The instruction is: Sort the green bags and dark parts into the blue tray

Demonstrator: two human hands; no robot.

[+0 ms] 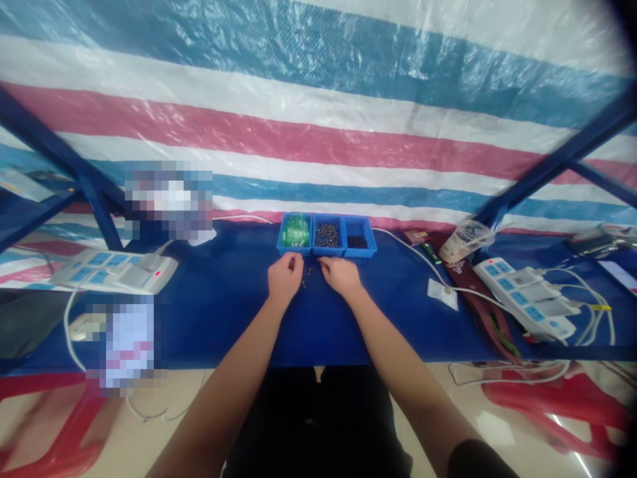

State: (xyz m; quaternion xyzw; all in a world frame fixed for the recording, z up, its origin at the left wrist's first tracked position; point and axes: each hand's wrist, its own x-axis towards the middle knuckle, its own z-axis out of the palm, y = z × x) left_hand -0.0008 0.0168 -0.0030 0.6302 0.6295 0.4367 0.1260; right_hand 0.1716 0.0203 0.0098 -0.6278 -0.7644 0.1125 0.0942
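Both my hands rest on a blue table [229, 318] just in front of a row of three small blue bins. My left hand [284, 277] is curled, its fingertips pinched on something too small to make out. My right hand [341, 274] lies knuckles up with its fingers folded under. Between the two hands a few tiny dark parts [305, 277] lie on the table. The left bin [294, 234] holds green pieces, the middle bin [327, 236] small dark and brassy parts, the right bin [359, 239] dark parts.
A white power strip [117, 270] with blue switches lies at the left, another [530, 297] with plugs and white cables at the right. A tipped plastic cup [465, 239], a small white packet [442, 293] and a dark red strap [478, 299] lie right of the bins. Red plastic stools stand below.
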